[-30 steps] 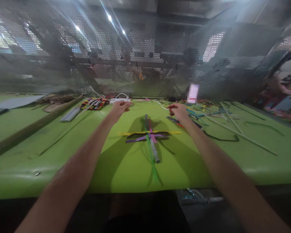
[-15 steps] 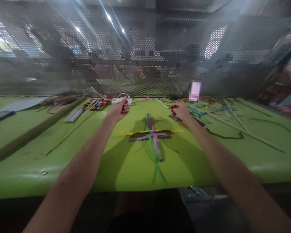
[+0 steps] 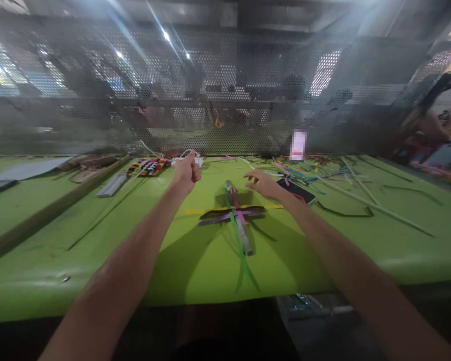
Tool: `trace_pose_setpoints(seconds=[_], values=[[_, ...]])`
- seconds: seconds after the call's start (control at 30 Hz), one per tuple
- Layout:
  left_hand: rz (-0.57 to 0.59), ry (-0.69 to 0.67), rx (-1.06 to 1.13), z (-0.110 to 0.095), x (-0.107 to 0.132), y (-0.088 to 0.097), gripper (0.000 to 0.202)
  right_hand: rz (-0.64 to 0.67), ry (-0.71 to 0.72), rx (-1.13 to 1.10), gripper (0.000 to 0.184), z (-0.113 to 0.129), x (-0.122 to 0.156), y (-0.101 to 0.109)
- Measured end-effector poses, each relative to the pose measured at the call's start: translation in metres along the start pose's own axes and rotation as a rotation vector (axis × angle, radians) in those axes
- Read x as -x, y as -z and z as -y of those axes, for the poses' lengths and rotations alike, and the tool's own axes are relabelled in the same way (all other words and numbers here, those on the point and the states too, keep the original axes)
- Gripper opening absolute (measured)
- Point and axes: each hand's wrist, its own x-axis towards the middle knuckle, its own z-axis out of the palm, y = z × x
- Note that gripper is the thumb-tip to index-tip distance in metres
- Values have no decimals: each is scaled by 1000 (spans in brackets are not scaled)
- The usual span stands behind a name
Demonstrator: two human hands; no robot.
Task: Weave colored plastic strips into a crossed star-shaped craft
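Observation:
Several coloured strips cross one another in a loose star on the green table: a grey strip (image 3: 244, 239), a bright green strip (image 3: 242, 258), a yellow strip (image 3: 193, 212), a purple strip (image 3: 214, 218), plus pink and dark ones. Beyond them to the left, my left hand (image 3: 188, 173) is curled closed, near a white plug-like object (image 3: 199, 162); anything inside the fingers is hidden. My right hand (image 3: 263, 183) hovers up and right of the crossing, fingers apart and holding nothing visible. Beside its wrist lies a dark phone (image 3: 298, 191) with a pink strip (image 3: 280, 166) behind it.
Tangled strips (image 3: 315, 173) lie along the back right. A long wooden pole (image 3: 56, 208) runs down the left side, beside a multicoloured woven piece (image 3: 147, 167) and a grey bar (image 3: 113, 185). Perforated metal panel (image 3: 225, 135) borders the table's back. A person (image 3: 432, 108) is at far right.
My right hand has shifted left, away from the phone and pink strip, and its fingers have spread. My left hand stays closed and has turned slightly. The crossed strips lie as before.

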Motion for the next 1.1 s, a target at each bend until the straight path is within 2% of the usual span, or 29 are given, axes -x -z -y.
trace_pose_setpoints(seconds=[0.07, 0.13, 0.3, 0.43, 0.57, 0.63, 0.73, 0.87, 1.03, 1.1], values=[[29, -20, -31, 1, 5, -6, 66, 45, 43, 50, 22, 1, 0, -7], [71, -27, -60, 1, 10, -11, 64, 62, 67, 86, 15, 1, 0, -11], [157, -68, -101, 3, 18, -20, 69, 25, 77, 140, 8, -4, -1, -12], [187, -83, -165, 2, 18, -17, 72, -26, 48, 171, 14, -5, -1, -8], [355, -9, -377, 6, 19, -7, 69, -45, 12, 187, 14, -3, 1, -4], [399, 30, -457, 9, 20, -3, 61, -49, -1, 188, 14, -2, 2, -1], [381, 32, -519, 11, 20, -2, 52, -61, -20, 187, 13, -1, 2, 2], [365, -6, -545, 12, 20, -8, 62, -80, -44, 193, 10, -2, 1, 5], [136, -80, -514, 19, 22, -23, 64, -62, -57, 203, 13, -3, 1, 7], [107, -76, -451, 22, 22, -27, 64, -48, -53, 204, 14, -3, 1, 7]])
